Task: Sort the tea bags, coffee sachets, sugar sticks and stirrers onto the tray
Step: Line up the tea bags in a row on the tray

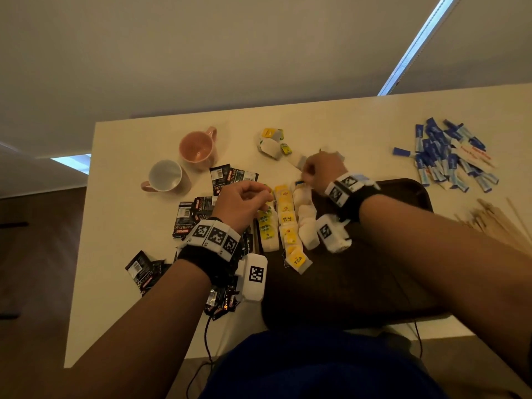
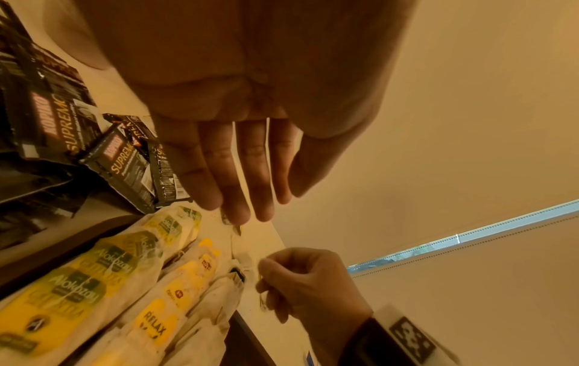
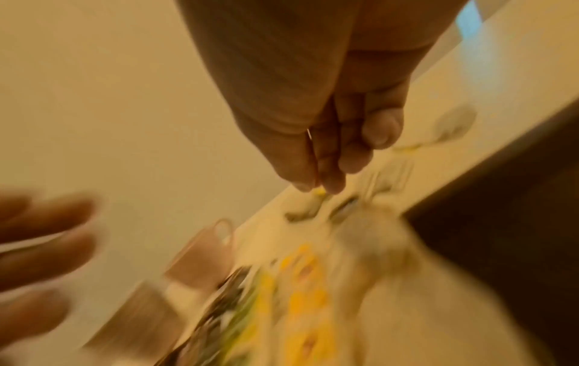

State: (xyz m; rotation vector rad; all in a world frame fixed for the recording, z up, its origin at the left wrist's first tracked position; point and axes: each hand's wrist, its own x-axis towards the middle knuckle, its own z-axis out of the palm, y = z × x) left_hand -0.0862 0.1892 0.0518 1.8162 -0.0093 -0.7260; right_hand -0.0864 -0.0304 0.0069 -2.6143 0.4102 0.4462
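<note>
Brown tray (image 1: 403, 194) lies half hidden; grip of left hand (image 1: 244, 203) and right hand (image 1: 322, 168) unclear.

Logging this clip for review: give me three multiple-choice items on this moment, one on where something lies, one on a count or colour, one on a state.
1. Where is the pile of blue sugar sticks?
A. on the tray
B. on the table, right of the tray
C. inside a mug

2. How many mugs stand on the table?
A. one
B. two
C. four

3. Which items already lie in rows on the dark tray?
A. tea bags
B. stirrers
C. coffee sachets

Answers:
1 B, the sticks lie on the bare table past the tray's right rim.
2 B, a pink mug and a white-lined mug stand at the far left.
3 A, the tea bags are lined up at the tray's left end, while the black coffee sachets and wooden stirrers are off it.
</note>
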